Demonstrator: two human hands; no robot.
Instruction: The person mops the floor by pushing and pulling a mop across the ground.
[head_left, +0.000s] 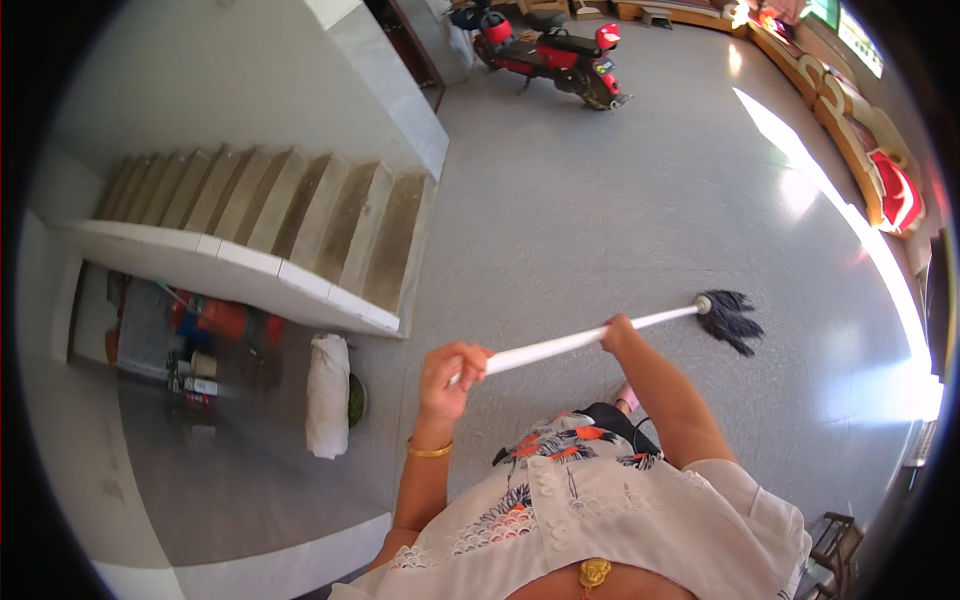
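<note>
A mop with a white handle (544, 349) slants across in front of me. My left hand (448, 379) grips the handle near its upper end, and a gold bangle circles that wrist. Farther down the same handle, my right hand (619, 334) is closed around it. The dark, stringy mop head (727, 321) lies spread on the grey floor (540, 217), out to my right. Part of a foot in a pink shoe (627, 397) shows below the handle.
Concrete stairs (300, 217) rise on the left, with stored items (202, 375) beneath. A white wrapped bundle (328, 397) stands beside a green round object (357, 401). A red electric scooter (551, 56) is parked ahead. Wooden sofas (855, 135) line the right wall; a small chair (832, 551) is at lower right.
</note>
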